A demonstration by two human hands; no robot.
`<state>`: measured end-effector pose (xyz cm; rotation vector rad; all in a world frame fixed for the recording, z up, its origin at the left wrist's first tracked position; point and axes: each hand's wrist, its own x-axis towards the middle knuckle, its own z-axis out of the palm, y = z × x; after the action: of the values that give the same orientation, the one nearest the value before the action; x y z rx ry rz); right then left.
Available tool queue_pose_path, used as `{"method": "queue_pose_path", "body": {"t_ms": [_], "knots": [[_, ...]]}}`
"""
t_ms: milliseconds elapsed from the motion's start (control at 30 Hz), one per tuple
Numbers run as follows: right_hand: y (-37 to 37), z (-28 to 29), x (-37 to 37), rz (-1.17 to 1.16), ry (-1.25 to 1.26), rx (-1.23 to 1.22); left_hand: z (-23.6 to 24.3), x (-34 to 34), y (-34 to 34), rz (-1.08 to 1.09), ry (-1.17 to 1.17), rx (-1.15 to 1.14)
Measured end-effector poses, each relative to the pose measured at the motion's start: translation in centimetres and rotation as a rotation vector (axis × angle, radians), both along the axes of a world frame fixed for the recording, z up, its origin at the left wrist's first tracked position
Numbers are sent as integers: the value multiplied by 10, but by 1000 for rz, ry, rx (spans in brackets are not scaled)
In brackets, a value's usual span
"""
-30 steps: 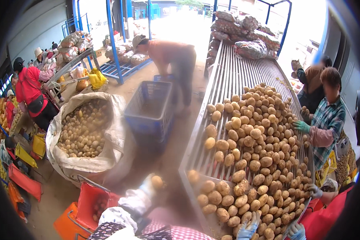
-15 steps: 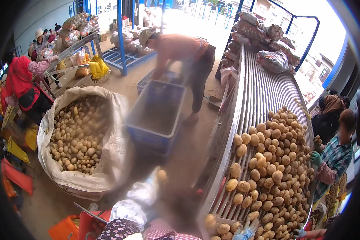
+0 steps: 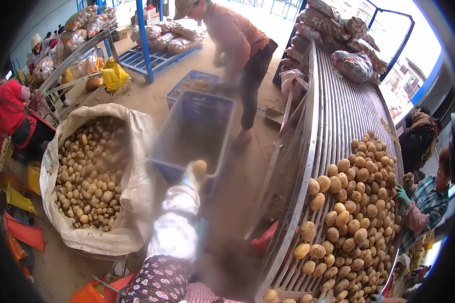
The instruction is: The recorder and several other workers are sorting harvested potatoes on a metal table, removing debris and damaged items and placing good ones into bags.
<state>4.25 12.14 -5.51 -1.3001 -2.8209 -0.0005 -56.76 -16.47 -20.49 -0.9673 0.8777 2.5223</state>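
My left hand (image 3: 191,178), in a pale glove, is stretched forward and closed around a potato (image 3: 199,166). It is at the near rim of an open blue plastic crate (image 3: 159,164), whose inside is blurred. At the lower edge, only a scrap of my right hand (image 3: 325,297) shows in a pale glove, beside the potatoes (image 3: 359,202) heaped on the slatted metal sorting table (image 3: 333,108). Its fingers are hidden. Left of the crate stands a large white woven sack (image 3: 129,222) holding many potatoes.
A person (image 3: 240,43) stands beyond the crate, near a second blue crate (image 3: 207,77). At the right, a person in green gloves (image 3: 403,196) works at the sorting table. Filled sacks (image 3: 333,35) are piled at its far end. Blue posts (image 3: 145,43) rise behind.
My left hand has moved forward with the potato to the blue crate. My right hand has slipped mostly below the lower edge. The person beyond the crate has straightened up.
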Motion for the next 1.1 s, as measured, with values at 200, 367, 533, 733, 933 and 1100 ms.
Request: {"method": "queue_pose_path", "body": {"t_ms": [200,367,533,733,933,1100], "knots": [[-1,13,1,-45,-5,14,-5,-4,25,-630,419,-1269],[1,16,3,-72,-17,31,-23,3,36,-1123,468,-1559],[0,17,0,-86,-23,30,-28,4,32,-1302,513,-1705],[0,19,-2,-105,-32,28,-36,18,23,-1157,607,-1766],[-1,20,-3,-112,-33,33,-28,58,20,-1218,624,-1800],[0,16,-5,-94,-23,30,-25,78,12,-1123,585,-1821]]}}
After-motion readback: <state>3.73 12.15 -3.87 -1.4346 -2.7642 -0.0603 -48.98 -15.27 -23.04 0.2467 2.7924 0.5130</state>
